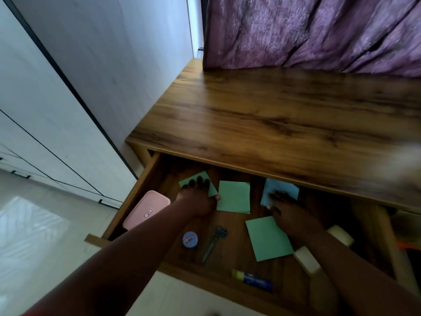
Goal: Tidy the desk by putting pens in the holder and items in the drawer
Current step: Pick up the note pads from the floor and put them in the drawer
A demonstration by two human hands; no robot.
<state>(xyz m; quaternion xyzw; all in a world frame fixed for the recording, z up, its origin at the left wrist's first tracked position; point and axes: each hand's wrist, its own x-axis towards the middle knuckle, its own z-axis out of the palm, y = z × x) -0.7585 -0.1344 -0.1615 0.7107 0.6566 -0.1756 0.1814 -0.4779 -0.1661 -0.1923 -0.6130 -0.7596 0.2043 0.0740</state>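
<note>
We note the drawer (145, 179) pulled well out beneath the counter (273, 115), both of our hands reaching into it.

Far left in the drawer: a pink case (145, 212) leaning at the left wall. Next, our left hand (196, 199) lies on a green note pad (210, 185) near the back; the fingers (200, 180) look spread flat on it, the thumb at its near edge. Pressing, not lifting, as far as we can judge.

Just right of that, a second green pad (233, 196) lies flat. Nearer us: a small blue round tin (190, 240), a clip-like metal tool (214, 242), and a glue stick (252, 282) by the front wall. A third green pad (267, 238) lies near centre.

Our right hand (287, 213) rests on a light blue pad (282, 190) at the back; fingers (279, 195) extended on it, blurred, so a pinch cannot be ruled out. Two pale erasers (306, 260) sit beside the right forearm.

Judgement: the drawer half of the task looks largely done, since the visible stretch of counter carries nothing. No pens or holder show here; a blurred shape and something orange at the right edge cannot be identified. Remaining, we think: settle the pads, close the drawer, check pens.
</note>
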